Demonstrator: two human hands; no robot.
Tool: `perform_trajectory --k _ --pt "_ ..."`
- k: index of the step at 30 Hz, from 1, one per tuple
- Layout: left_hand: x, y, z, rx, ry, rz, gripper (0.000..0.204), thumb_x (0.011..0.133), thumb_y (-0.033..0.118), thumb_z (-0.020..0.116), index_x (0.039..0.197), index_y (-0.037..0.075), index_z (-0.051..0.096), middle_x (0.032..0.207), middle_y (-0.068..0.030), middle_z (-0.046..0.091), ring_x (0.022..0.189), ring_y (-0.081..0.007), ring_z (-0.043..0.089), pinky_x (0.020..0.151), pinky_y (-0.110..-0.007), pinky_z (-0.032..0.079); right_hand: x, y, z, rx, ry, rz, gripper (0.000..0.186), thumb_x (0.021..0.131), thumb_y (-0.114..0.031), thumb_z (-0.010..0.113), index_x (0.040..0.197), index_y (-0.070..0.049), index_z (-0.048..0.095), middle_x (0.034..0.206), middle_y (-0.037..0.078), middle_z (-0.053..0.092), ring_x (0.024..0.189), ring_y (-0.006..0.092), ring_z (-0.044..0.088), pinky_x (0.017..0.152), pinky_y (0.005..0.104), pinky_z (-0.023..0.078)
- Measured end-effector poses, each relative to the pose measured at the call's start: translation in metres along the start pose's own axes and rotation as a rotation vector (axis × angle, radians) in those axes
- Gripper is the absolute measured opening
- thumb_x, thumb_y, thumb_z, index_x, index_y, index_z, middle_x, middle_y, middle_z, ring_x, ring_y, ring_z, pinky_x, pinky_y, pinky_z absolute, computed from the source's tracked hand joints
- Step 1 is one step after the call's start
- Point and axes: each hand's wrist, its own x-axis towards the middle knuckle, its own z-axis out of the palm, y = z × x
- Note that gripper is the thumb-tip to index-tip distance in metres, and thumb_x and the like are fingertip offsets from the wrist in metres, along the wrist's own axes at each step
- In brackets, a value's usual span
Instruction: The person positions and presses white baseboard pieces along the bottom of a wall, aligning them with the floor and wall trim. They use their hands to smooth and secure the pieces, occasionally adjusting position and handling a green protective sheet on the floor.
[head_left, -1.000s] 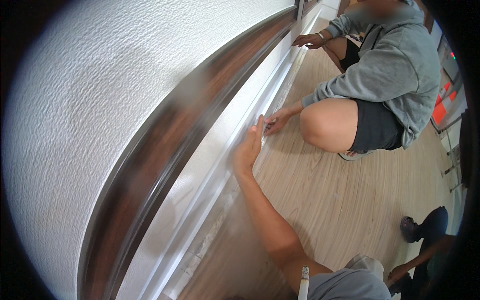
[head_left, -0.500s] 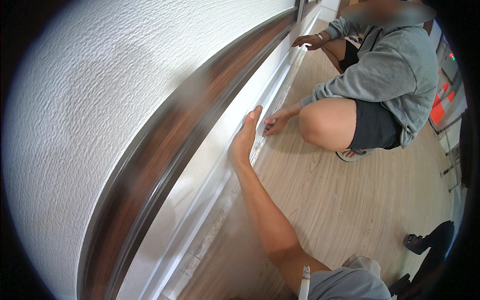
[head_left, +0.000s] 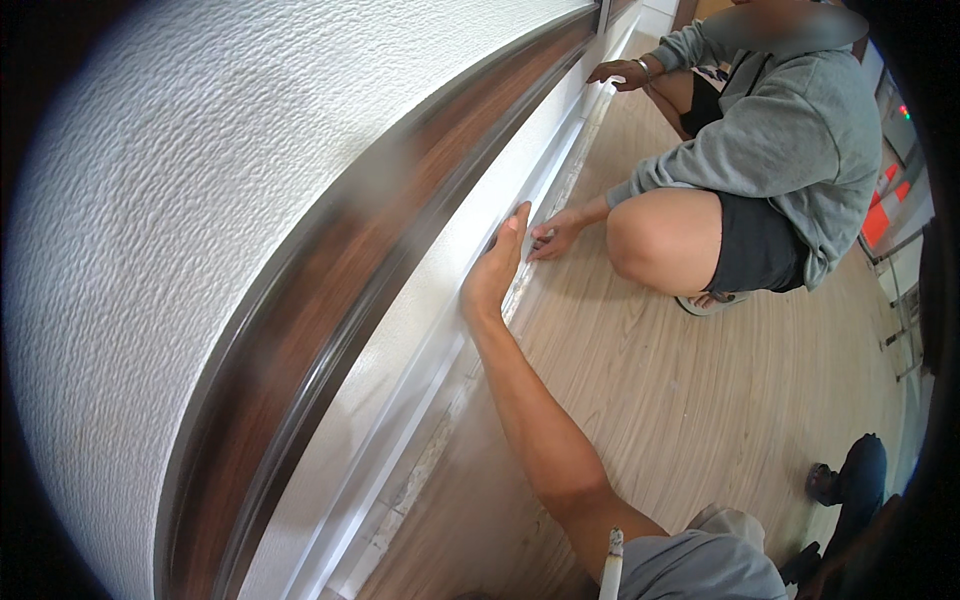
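Observation:
A long white skirting strip (head_left: 405,402) runs along the foot of the wall. My right hand (head_left: 492,272) is against it, fingers stretched forward along the strip; some are hidden on the wall side. A crouching co-worker faces me: one hand (head_left: 557,234) is low by the strip just beyond my fingertips, and the other hand (head_left: 620,74) touches the strip farther off. Below the strip, a rough pale band (head_left: 412,482) lies along the floor's edge. My left hand is out of view.
A dark brown wooden rail (head_left: 330,270) crosses the textured white wall (head_left: 200,200). At the bottom, a cigarette (head_left: 612,565) juts into view. Another person's dark-clothed leg (head_left: 862,470) is at the lower right. Orange-and-white objects (head_left: 882,215) and a metal frame (head_left: 900,310) stand at the right.
My right hand has shifted slightly forward and right along the strip. The co-worker's near hand is a little higher in the picture. The dark-clothed leg at the lower right has changed position.

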Motion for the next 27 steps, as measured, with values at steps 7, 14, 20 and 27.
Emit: perform_trajectory --k 7,14,20,27 --pt "0.002 0.051 0.01 0.196 0.137 -0.483 0.106 0.1 0.043 0.066 0.16 -0.016 0.0 0.166 -0.0386 0.014 0.157 -0.0431 0.019 0.129 -0.042 0.015 -0.003 -0.009 0.003 0.009 0.046 -0.003 0.072 0.113 -0.044 0.027 0.164 0.006 0.016 0.172 0.026 0.018 0.16 0.0382 0.017 0.13 0.0408 0.014" --pt "0.008 0.035 0.007 0.272 0.034 -0.376 0.105 0.1 0.041 0.066 0.16 -0.016 0.001 0.167 -0.0377 0.014 0.158 -0.0427 0.018 0.129 -0.042 0.015 -0.001 0.0 0.008 -0.019 0.065 -0.053 0.071 0.113 -0.043 0.027 0.164 0.006 0.018 0.171 0.026 0.02 0.159 0.0385 0.018 0.129 0.0417 0.015" --pt "0.008 0.079 0.014 0.201 0.1 -0.543 0.101 0.101 0.034 0.065 0.161 -0.015 0.0 0.168 -0.0366 0.012 0.158 -0.0408 0.016 0.13 -0.042 0.013 0.0 0.0 0.009 -0.033 0.077 -0.09 0.069 0.113 -0.042 0.027 0.163 0.006 0.02 0.17 0.027 0.023 0.159 0.0388 0.02 0.129 0.0421 0.015" --pt "0.008 0.097 0.035 -0.048 0.16 -0.48 0.101 0.099 0.028 0.067 0.161 -0.014 -0.001 0.168 -0.035 0.015 0.158 -0.0387 0.017 0.13 -0.041 0.013 -0.002 0.006 0.011 0.012 0.162 -0.119 0.06 0.112 -0.032 0.031 0.157 0.007 0.03 0.165 0.027 0.03 0.155 0.0395 0.027 0.127 0.0443 0.021"
